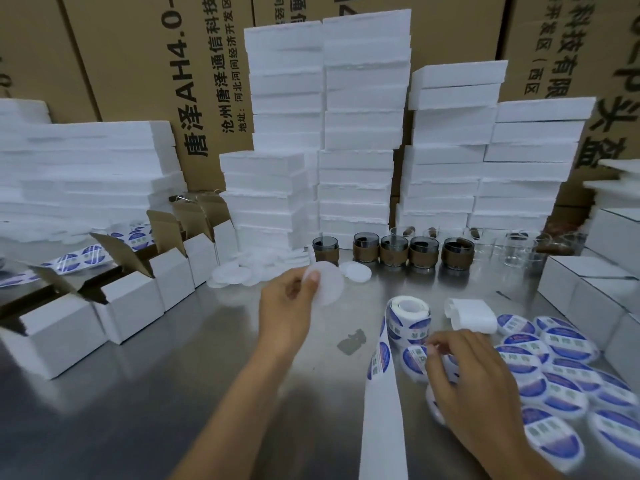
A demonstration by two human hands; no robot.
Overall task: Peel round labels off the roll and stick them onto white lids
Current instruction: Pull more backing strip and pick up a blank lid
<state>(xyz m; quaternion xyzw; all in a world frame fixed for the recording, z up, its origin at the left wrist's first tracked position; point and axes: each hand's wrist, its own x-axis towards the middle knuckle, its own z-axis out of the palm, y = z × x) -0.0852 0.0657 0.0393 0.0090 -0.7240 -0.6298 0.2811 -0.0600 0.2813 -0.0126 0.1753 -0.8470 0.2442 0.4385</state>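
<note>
Steel-grey bench (173, 393) carries the label roll (408, 317) right of its middle, with the white backing strip (381, 427) trailing toward 6 o'clock. At 10 o'clock from the roll, the left hand (291, 299) pinches a blank white lid (327, 284) between thumb and fingers, held off the bench. At 5 o'clock the right hand (464, 372), fingers curled, pinches the edge of a blue-and-white round label (414, 358), and labelled lids (561, 375) lie overlapping at 4 o'clock.

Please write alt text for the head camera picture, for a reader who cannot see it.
A person's left hand holds a blank white lid above a steel table, while the right hand pinches a round label by the roll. Labelled lids lie at right; white foam stacks stand behind.
</note>
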